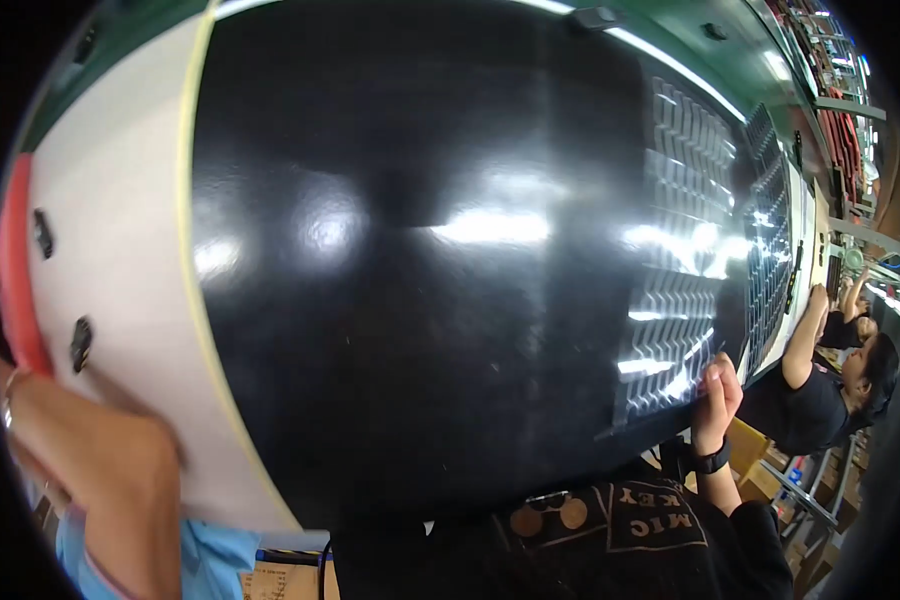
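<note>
**Hands at the edges of a large glossy black panel**

Left hand (120, 450), at the lower left of the frame, is blurred; it rests against the white border strip (110, 250) of the panel, fingers spread flat as far as can be made out, though whether it grips anything cannot be told. Part of the hand and forearm is cut off by the dark rim of the picture. Right hand is not clearly in view, and its state cannot be told.

Filling most of the frame is a large glossy black flat panel (420, 250), its surface throwing back soft glare from overhead lights. A thin pale yellow line runs between the black area and the white border on the left. Two small dark clips (80, 343) sit on that white strip. At the far left edge a red curved band (15, 270) shows, partly cut off.

Toward the right of the frame, a grey patterned sheet of small chevron ridges (680, 250) lies on the black surface. At its lower corner, another person's hand (718, 385), wearing a dark wristband, is curled over the panel's edge. That person's black printed shirt (630, 530) shows at the bottom centre. Further right, a second co-worker's arm (800, 340) reaches to the panel's edge. Shelving in the upper right is too small to make out.
</note>
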Tool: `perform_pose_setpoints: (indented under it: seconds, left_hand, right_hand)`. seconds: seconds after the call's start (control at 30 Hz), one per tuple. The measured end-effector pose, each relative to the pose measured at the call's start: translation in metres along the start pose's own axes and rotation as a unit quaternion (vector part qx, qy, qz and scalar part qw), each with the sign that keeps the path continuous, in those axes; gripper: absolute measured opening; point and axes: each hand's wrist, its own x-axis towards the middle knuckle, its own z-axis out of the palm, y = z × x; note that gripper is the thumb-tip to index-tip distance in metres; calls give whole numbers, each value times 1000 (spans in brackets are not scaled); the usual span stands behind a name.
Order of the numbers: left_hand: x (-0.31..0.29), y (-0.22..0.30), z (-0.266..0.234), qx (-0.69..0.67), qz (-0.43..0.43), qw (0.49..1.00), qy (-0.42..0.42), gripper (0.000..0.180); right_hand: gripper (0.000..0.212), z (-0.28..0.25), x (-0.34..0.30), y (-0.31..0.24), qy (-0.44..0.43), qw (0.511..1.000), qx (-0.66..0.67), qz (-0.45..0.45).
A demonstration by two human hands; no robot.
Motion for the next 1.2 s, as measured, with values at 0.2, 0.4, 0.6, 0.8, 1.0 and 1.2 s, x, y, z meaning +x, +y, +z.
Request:
perform_pose_setpoints:
  seconds: [0.2, 0.4, 0.6, 0.8, 1.0, 1.2]
  left_hand:
    - [-11, 35, -48, 110, 15, 993, 44, 30]
    - [-42, 79, -84, 198, -2, 975, 104, 31]
    - [-103, 337, -204, 122, -56, 942, -307, 38]
    - [-5, 495, -326, 376, 74, 922, 57, 36]
    - [185, 483, -383, 472, -4, 848, 241, 42]
    - [296, 451, -409, 403, -6, 866, 295, 42]
  right_hand:
    - [27, -25, 17, -6, -98, 994, 42, -4]
    - [27, -70, 64, -51, -328, 923, -186, -74]
    - [40, -96, 204, -67, -137, 868, -288, -381]
    - [32, -16, 376, -83, -10, 799, -450, -399]
    - [22, 55, 421, -90, -79, 785, -443, -426]
    - [13, 36, 417, -84, -40, 778, -420, -465]
